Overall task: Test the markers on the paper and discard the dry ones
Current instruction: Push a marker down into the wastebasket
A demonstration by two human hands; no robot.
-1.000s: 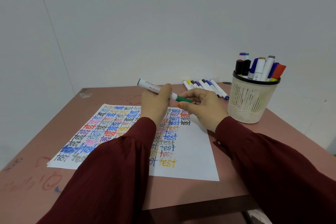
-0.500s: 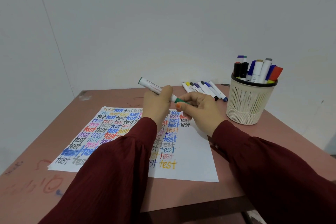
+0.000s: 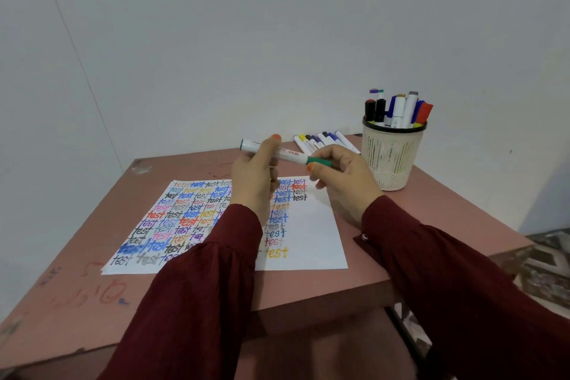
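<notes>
marker (image 3: 287,155) held near level above paper (image 3: 308,225), 12 o'clock edge | left hand (image 3: 254,176) grips its white barrel | right hand (image 3: 342,176) pinches its green end | paper flat on bench (image 3: 92,256) | cup (image 3: 391,157) of markers at 2 o'clock | loose markers (image 3: 324,140) at 1 o'clock, by wall (image 3: 277,40)
</notes>
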